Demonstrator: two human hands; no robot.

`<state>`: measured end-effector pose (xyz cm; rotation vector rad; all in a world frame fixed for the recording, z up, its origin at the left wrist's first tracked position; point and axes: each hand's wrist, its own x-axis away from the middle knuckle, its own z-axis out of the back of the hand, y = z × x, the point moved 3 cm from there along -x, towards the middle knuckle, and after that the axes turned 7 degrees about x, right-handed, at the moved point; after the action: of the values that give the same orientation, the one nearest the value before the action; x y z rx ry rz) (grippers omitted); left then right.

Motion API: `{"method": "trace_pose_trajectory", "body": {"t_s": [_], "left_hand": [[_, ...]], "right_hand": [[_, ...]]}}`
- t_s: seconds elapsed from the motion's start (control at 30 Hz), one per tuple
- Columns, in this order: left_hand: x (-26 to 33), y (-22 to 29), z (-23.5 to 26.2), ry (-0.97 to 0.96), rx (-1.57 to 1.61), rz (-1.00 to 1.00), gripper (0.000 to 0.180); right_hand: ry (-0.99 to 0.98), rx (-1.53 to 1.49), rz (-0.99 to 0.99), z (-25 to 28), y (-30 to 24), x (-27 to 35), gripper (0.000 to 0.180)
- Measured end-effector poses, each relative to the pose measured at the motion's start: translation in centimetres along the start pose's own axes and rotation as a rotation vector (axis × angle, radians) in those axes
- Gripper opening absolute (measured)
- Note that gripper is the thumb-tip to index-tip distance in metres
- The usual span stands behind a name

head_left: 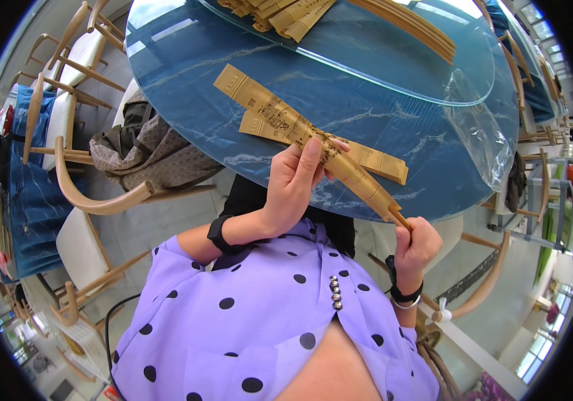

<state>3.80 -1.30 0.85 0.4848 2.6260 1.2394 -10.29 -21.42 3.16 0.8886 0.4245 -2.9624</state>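
Observation:
My left hand (pixel 298 180) grips a long tan paper sleeve (pixel 279 120) around its middle, above the near edge of a round blue table (pixel 186 100). My right hand (pixel 416 247) pinches the wooden chopsticks (pixel 400 217) that stick out of the sleeve's lower right end. A second tan sleeve (pixel 380 164) lies flat on the table just under the held one.
A glass turntable (pixel 393 73) on the table carries a pile of tan sleeves (pixel 279 15) and a row of bare chopsticks (pixel 413 27). A clear plastic bag (pixel 480 134) lies at the right. Wooden chairs (pixel 92 194) stand left, one with a grey bag (pixel 146 150).

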Motion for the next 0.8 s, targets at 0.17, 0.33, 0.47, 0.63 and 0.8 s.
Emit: {"method": "trace_pose_trajectory", "body": {"t_s": [0.17, 0.33, 0.47, 0.63, 0.8], "left_hand": [[0.6, -0.6, -0.3, 0.002, -0.104, -0.02, 0.041], [0.5, -0.3, 0.1, -0.021, -0.098, 0.008, 0.041], [-0.2, 0.3, 0.2, 0.008, -0.028, -0.025, 0.041], [0.3, -0.4, 0.3, 0.012, -0.099, -0.035, 0.042], [0.3, 0.0, 0.0, -0.015, -0.041, 0.002, 0.04]], "right_hand": [[0.02, -0.02, 0.004, -0.3, -0.3, -0.2, 0.038], [0.005, -0.024, 0.003, -0.4, -0.4, -0.3, 0.038], [0.001, -0.003, 0.01, -0.3, -0.3, -0.1, 0.039], [0.02, 0.007, 0.009, -0.5, -0.6, -0.1, 0.039], [0.006, 0.018, 0.025, -0.6, -0.8, -0.5, 0.039]]}}
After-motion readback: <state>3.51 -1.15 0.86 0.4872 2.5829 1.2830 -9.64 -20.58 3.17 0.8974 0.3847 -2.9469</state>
